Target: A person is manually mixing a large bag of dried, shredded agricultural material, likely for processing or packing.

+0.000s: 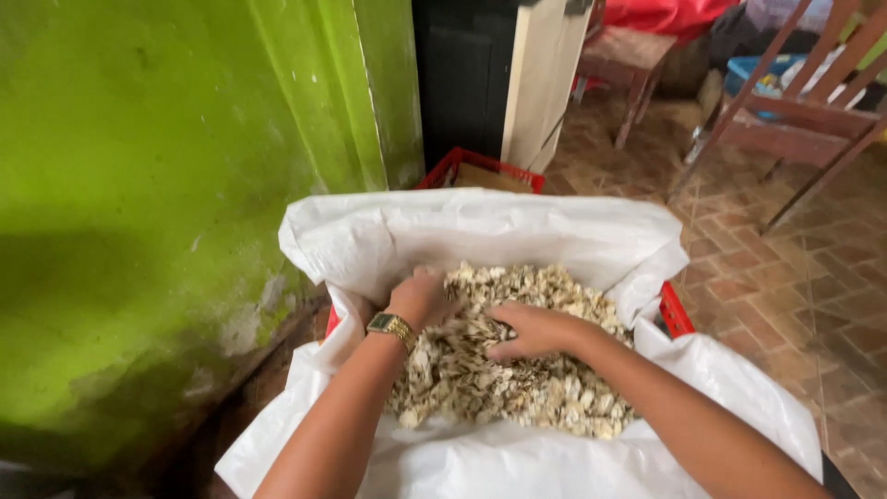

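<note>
Both hands down in a heap of pale, flaky dried husk-like pieces (517,360) at the centre of the frame, piled inside a wide white plastic sack (480,231) with its mouth rolled back. Left hand (418,298), gold-coloured wristwatch (392,325) on the wrist, sunk at the upper left edge of the heap, fingers curled down into the pieces and mostly hidden; whether closed on a handful or merely dug in, cannot tell, motion blur smearing that spot. Right hand (531,330) laid palm-down just right of centre, fingers spread loosely and pressed onto the top of the pile, gripping nothing visible. Sack seated in a red plastic crate (676,312), corner showing at the right edge of the liner, another red rim (476,166) peeping above the sack at upper centre. Green painted wall (139,203) filling the left half, brick-patterned floor (785,277) at the right, wooden chair frames (795,102) in the upper right. For sifting like this, best kept shallow and gentle: fingers raking inward toward the middle, away from the folded liner, probably sparing the thin plastic and keeping flakes from spilling over the rim.
</note>
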